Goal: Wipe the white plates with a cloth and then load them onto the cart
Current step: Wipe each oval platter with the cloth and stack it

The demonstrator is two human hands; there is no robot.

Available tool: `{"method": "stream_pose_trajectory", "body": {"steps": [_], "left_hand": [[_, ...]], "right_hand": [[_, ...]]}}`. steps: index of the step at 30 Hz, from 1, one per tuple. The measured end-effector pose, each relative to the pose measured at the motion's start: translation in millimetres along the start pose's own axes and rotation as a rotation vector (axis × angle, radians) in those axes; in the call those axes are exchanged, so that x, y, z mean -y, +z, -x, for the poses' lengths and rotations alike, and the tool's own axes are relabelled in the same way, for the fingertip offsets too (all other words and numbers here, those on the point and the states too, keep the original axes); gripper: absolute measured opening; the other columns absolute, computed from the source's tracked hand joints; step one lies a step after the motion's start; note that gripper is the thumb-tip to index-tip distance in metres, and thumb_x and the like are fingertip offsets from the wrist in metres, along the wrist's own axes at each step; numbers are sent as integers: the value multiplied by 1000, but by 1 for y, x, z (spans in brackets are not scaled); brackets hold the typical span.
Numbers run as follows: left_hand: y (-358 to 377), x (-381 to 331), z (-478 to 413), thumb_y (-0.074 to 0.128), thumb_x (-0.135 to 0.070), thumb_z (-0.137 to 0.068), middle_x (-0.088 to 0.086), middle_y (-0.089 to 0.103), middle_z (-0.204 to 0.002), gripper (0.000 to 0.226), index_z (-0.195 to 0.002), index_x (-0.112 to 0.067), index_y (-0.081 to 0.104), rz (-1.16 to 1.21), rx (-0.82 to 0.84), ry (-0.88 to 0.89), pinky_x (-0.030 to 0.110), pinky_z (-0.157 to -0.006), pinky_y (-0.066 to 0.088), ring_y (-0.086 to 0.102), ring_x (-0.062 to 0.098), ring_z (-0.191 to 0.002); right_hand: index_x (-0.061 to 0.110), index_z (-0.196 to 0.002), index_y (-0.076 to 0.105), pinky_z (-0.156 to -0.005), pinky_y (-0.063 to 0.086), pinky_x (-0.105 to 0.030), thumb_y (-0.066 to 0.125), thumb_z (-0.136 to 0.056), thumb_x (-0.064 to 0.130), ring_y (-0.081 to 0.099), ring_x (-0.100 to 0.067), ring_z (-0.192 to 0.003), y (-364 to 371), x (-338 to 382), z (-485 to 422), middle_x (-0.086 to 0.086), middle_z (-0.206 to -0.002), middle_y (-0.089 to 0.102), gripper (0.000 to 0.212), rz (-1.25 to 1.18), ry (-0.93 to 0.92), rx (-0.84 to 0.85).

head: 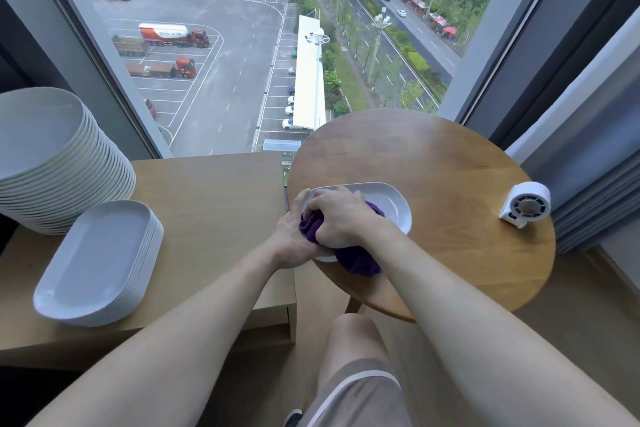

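I see one white plate (388,204) lying on the round wooden counter (433,166), near its left edge. My right hand (341,218) is closed tight around a purple cloth (349,253) and presses it down on the plate. Part of the cloth hangs off the near edge of the plate. My left hand (294,239) holds the left rim of the plate, with the fingers curled over the edge. The two hands touch each other.

To the left is a lower, square counter (214,204). On it sits a small stack of long white plates (100,263) near the front. Behind that, at the far left, is a tall stack of round plates (59,163). The two stacks are just beside each other.

On the right side of the round counter stands a small white fan (526,204), well apart from the plate I am wiping. A big window (242,45) is behind both counters. Gray curtains (588,184) hang at the right.
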State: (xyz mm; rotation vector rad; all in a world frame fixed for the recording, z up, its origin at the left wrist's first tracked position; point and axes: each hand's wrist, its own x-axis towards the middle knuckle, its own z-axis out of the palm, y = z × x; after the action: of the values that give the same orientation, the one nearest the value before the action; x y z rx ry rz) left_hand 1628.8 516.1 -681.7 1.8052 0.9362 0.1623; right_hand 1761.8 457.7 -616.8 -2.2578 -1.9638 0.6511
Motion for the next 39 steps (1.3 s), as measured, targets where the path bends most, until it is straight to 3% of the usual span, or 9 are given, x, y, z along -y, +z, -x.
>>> {"method": "stream_pose_trajectory", "body": {"steps": [3, 8, 13, 18, 27, 32, 36, 39], "left_hand": [[0, 2, -1, 93, -45, -51, -1, 53, -142, 130, -154, -49, 14, 34, -4, 28, 50, -111, 47, 51, 26, -133], [0, 3, 2, 93, -65, -51, -24, 54, -131, 119, -146, -59, 21, 23, -29, 65, 42, -109, 49, 54, 13, -125], [-1, 3, 3, 86, -72, -47, -10, 46, -141, 135, -157, -47, 13, -41, -39, 30, 44, -116, 41, 44, 20, -134], [-1, 4, 3, 85, -73, -45, -8, 43, -141, 136, -157, -46, 14, -53, -45, 28, 46, -118, 38, 41, 23, -135], [1, 1, 1, 87, -71, -42, -5, 44, -147, 140, -156, -49, 8, -29, -25, -7, 48, -117, 40, 41, 24, -138], [0, 0, 1, 87, -60, -43, -1, 46, -148, 142, -157, -51, 4, 17, 3, -31, 50, -117, 40, 42, 28, -141], [2, 2, -1, 89, -52, -52, -3, 52, -145, 134, -158, -47, 8, 36, -9, -5, 49, -117, 39, 44, 27, -141], [2, 2, 1, 89, -59, -52, -11, 53, -142, 125, -151, -53, 13, 36, -24, 30, 47, -115, 42, 48, 23, -136]], "right_hand": [[37, -120, 65, -94, 34, -44, 56, -77, 20, 41, -22, -114, 6, -11, -2, 15, -128, 55, 47, -36, 24, -83], [34, -132, 58, -105, 32, -47, 57, -81, 28, 42, -26, -119, 4, -35, -2, 9, -135, 50, 51, 7, 139, -157], [34, -134, 56, -102, 33, -48, 53, -82, 32, 42, -28, -120, -4, -59, 12, 7, -136, 49, 52, 58, 293, -165], [35, -127, 59, -100, 30, -46, 48, -80, 23, 41, -27, -117, -10, -74, 36, 7, -131, 51, 50, 45, 428, -164], [35, -116, 68, -100, 33, -43, 55, -80, 21, 44, -23, -116, -5, -36, 40, 15, -120, 57, 40, -6, 240, -70], [33, -116, 69, -85, 28, -42, 53, -79, 21, 42, -23, -109, 4, -6, 11, 11, -113, 56, 42, 18, 148, -65], [33, -118, 66, -90, 31, -43, 52, -76, 19, 43, -26, -113, 9, -4, -4, 9, -117, 55, 46, 17, 134, -133], [33, -123, 64, -96, 32, -46, 52, -77, 20, 43, -28, -113, 8, -13, -10, 7, -121, 54, 50, 9, 190, -183]]}}
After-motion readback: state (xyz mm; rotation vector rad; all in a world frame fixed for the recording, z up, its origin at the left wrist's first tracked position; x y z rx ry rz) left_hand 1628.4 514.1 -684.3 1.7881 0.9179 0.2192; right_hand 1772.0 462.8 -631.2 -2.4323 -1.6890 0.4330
